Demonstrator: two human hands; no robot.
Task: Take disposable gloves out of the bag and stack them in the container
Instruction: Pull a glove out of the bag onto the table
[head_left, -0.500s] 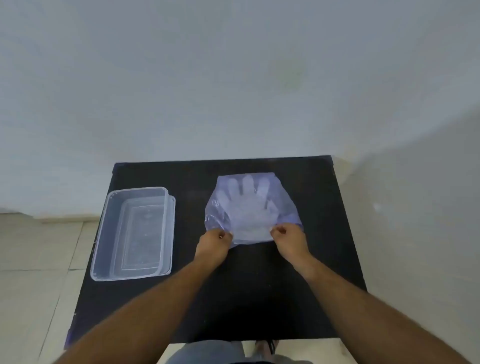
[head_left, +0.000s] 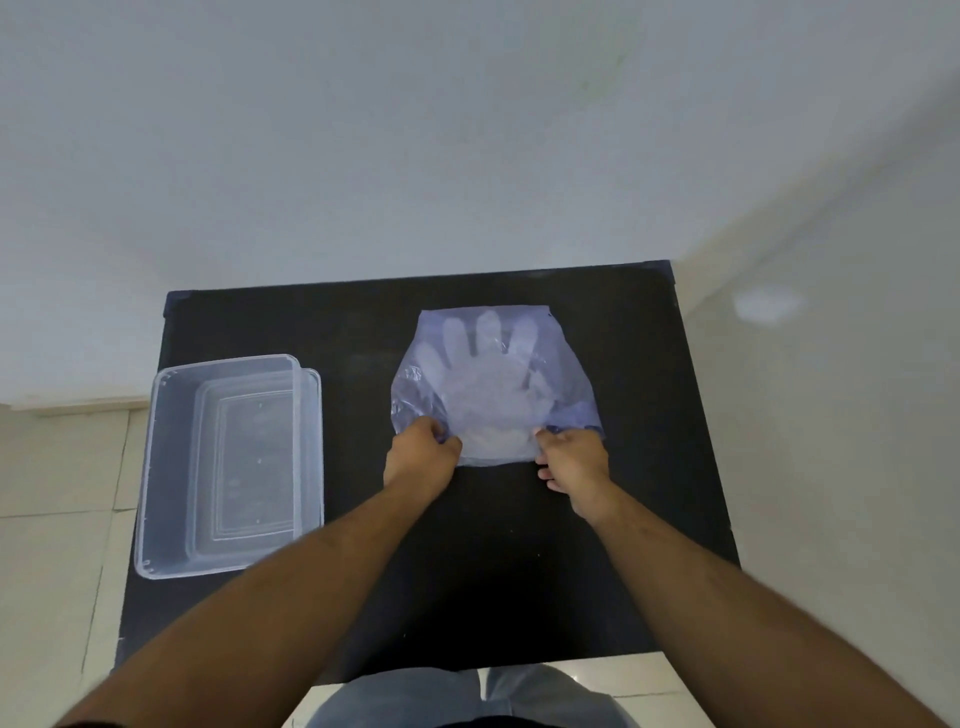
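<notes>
A bluish see-through plastic bag (head_left: 566, 374) lies flat on the black table (head_left: 519, 561), right of centre. Pale disposable gloves (head_left: 485, 384) show through it, fingers pointing away from me. My left hand (head_left: 421, 454) pinches the bag's near left edge. My right hand (head_left: 574, 457) grips the near right edge, some fingers loosely curled. A clear rectangular container (head_left: 171, 467) sits at the table's left, with nothing visible inside it.
The table stands against a white wall (head_left: 467, 156), with another wall close on the right. Tiled floor (head_left: 52, 519) shows at the left. The container overhangs the table's left edge slightly. My knees are below the near edge.
Both hands stay on the bag's near edge. My right hand has shifted slightly, its lower fingers now looser. The bag mouth looks a little wider.
</notes>
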